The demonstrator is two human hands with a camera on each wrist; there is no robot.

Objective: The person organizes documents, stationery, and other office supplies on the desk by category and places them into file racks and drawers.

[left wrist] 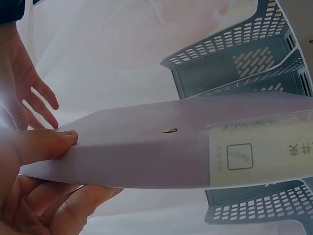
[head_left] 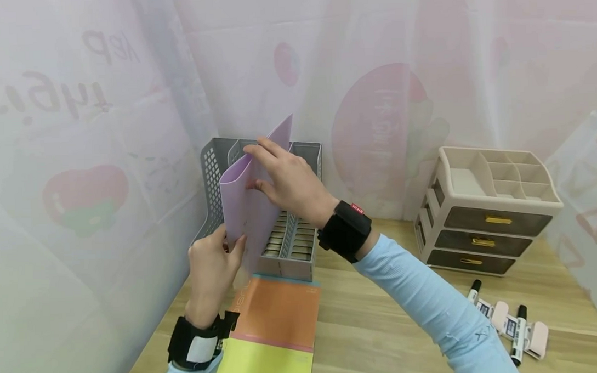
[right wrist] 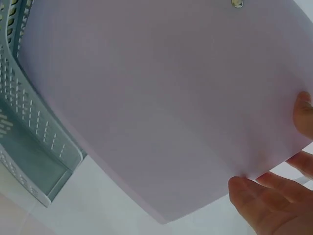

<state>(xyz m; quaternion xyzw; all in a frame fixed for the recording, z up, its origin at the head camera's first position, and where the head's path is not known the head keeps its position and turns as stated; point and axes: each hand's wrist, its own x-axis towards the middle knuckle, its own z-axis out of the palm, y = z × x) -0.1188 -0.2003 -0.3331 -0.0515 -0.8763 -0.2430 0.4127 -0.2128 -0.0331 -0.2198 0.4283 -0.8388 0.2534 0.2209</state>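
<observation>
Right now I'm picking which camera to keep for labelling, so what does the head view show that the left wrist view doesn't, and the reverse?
Only the head view shows the beige drawer organizer, the markers on the wooden table, the orange folder, the yellow folder and the right hand.

Only the left wrist view shows the white printed label and small metal snap on the folder.

Both show the lilac folder, the left hand gripping it, and the grey file rack.
</observation>
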